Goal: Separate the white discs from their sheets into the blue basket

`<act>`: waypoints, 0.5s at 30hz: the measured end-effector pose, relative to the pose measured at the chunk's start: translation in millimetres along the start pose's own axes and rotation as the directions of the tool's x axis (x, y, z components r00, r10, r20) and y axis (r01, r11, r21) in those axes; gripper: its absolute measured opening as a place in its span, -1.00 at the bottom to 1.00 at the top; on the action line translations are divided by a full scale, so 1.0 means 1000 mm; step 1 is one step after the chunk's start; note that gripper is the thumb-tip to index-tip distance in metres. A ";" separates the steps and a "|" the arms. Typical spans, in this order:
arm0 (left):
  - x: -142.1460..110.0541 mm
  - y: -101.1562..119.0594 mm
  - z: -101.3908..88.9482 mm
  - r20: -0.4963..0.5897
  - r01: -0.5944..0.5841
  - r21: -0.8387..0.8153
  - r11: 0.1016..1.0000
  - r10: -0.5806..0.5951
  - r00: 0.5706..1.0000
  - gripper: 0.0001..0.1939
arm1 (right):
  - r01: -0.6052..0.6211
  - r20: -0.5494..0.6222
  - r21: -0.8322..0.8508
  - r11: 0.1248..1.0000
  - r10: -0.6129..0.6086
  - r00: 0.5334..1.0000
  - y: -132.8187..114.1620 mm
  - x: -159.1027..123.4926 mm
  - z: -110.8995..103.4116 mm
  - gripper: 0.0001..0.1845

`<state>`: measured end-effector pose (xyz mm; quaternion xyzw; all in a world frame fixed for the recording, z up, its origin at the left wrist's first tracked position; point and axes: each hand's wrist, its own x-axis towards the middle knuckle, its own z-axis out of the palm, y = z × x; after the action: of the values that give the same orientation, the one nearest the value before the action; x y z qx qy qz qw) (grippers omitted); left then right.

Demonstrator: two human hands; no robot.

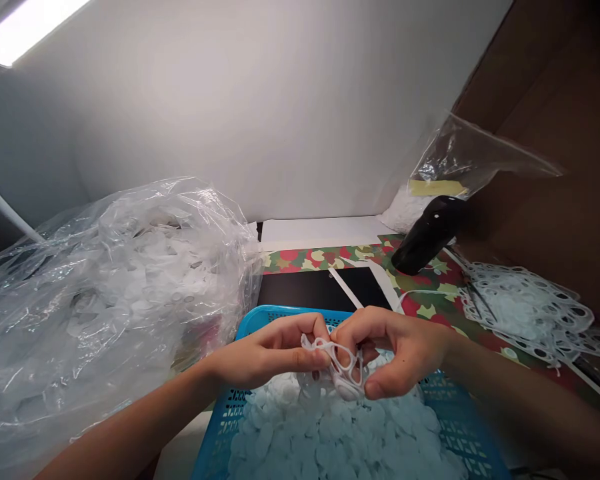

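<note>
Over a blue plastic basket [260, 312] my two hands work close together on a looped white cord [347, 360]. My left hand [280, 350] pinches one part of the cord between thumb and fingers. Fingers curled, my right hand [397, 347] grips its other side. A small rounded white piece [347, 388] hangs at the cord's lower end; its kind is unclear. Beneath, the basket is filled with thin, pale, translucent discs [330, 433].
A large clear plastic bag [130, 293] of white pieces lies at left. Behind the basket are a black board [300, 288] and a white strip [345, 288]. At right stand a black object [427, 233], white sheets with round holes [530, 310] and another clear bag [450, 153].
</note>
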<state>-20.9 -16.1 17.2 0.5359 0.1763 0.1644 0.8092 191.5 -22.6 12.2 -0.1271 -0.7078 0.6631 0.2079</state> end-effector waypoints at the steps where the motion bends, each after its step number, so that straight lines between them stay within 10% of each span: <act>1: 0.000 0.000 0.000 0.003 -0.007 0.003 1.000 0.007 1.000 -0.86 | 0.011 0.001 -0.011 1.000 -0.011 1.000 0.001 0.000 0.000 -0.81; 15: 0.000 -0.004 -0.001 0.029 -0.042 0.034 0.999 0.041 0.999 -0.83 | -0.071 0.034 0.114 0.991 0.067 0.997 0.002 -0.003 0.000 -0.83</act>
<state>-20.8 -17.1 13.3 0.5558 0.1565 0.1707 0.7984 194.0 -24.1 9.6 -0.1293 -0.6666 0.7114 0.1813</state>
